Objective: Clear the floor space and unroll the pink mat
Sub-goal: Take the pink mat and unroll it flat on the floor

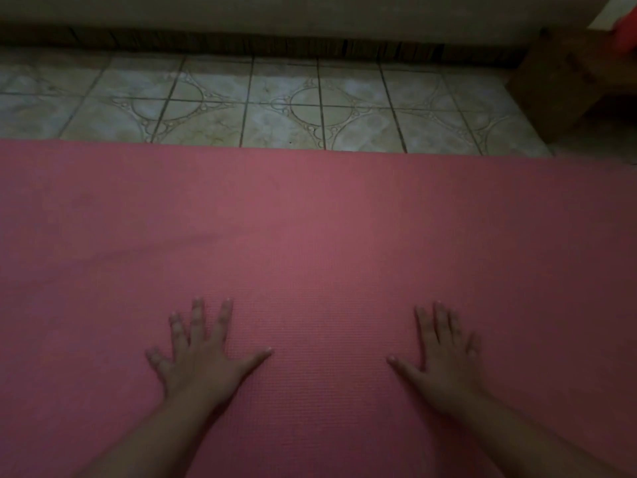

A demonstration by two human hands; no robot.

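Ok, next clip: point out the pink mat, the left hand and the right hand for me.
pink mat [310, 219]: head view, bare flat stretch ahead of both hands.
left hand [203, 357]: head view, back of the hand, fingers spread flat on the mat.
right hand [444, 360]: head view, back of the hand, fingers straight on the mat.

Dim, soft-focus view, darkest at the corners, with wide-angle bending at edges.
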